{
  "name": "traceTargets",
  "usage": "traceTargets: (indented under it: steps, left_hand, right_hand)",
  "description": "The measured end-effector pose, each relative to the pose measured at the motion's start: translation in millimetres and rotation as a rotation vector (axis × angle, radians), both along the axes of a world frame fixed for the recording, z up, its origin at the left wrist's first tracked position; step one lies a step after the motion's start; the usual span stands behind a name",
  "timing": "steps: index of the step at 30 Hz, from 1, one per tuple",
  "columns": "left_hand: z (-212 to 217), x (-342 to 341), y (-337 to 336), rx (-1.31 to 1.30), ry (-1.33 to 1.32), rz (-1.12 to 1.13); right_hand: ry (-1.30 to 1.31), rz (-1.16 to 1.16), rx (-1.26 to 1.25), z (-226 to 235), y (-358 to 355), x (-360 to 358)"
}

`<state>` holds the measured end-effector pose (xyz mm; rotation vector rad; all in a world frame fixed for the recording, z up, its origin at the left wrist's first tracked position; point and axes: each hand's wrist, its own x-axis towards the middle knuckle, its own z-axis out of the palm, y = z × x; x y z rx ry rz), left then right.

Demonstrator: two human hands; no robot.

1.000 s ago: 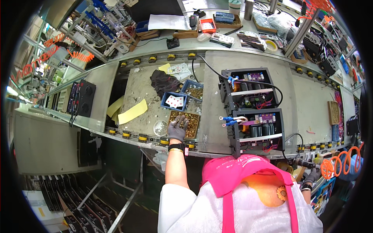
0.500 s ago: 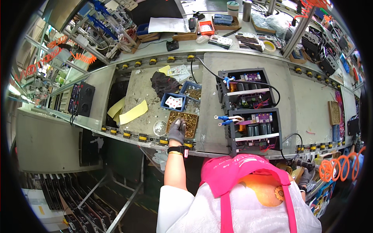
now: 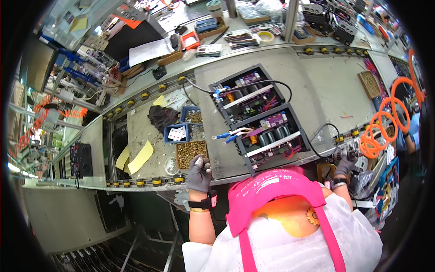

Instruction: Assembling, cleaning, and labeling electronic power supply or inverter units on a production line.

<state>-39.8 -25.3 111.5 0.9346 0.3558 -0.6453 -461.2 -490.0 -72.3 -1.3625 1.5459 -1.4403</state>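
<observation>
My left hand (image 3: 200,174), in a grey glove, is raised just beside the near right corner of a box of small brass-coloured fasteners (image 3: 190,152). Its fingers are curled together, and anything pinched in them is too small to make out. Far to the right, my gloved right hand (image 3: 345,167) is closed around a dark and grey tool (image 3: 350,150) beside an orange coiled hose (image 3: 379,131); most of its grip is hidden. Between the hands stand two open black electronics cases, a near one (image 3: 272,136) and a far one (image 3: 247,93). Blue-sleeved cable lugs (image 3: 222,136) stick out from the near case.
Left of the cases lie blue bins (image 3: 176,133), a round white dish (image 3: 171,166), a dark cloth (image 3: 162,116) and yellow sheets (image 3: 141,157). A black cable (image 3: 284,86) arches over the far case. Rollers (image 3: 157,181) line the bench's near edge.
My left hand has drawn back from over the fastener box toward me. My right hand has come up with the tool toward the bench edge. The whole view has turned and shifted.
</observation>
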Motion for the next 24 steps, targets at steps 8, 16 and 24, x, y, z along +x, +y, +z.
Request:
traceTargets:
  steps: [8, 16, 24]
  left_hand:
    - [33, -48, -43, -0.003, -0.054, -0.269]
    - [59, -71, -78, 0.119, -0.107, -0.496]
    - [96, -90, -131, -0.113, -0.016, -0.736]
  right_hand:
    - [-0.08, -0.397, -0.091, -10, -17, 43]
    - [-0.263, 0.088, -0.194, 87, -3, 52]
    - [-1.22, 1.22, 0.006, 319, 106, 152]
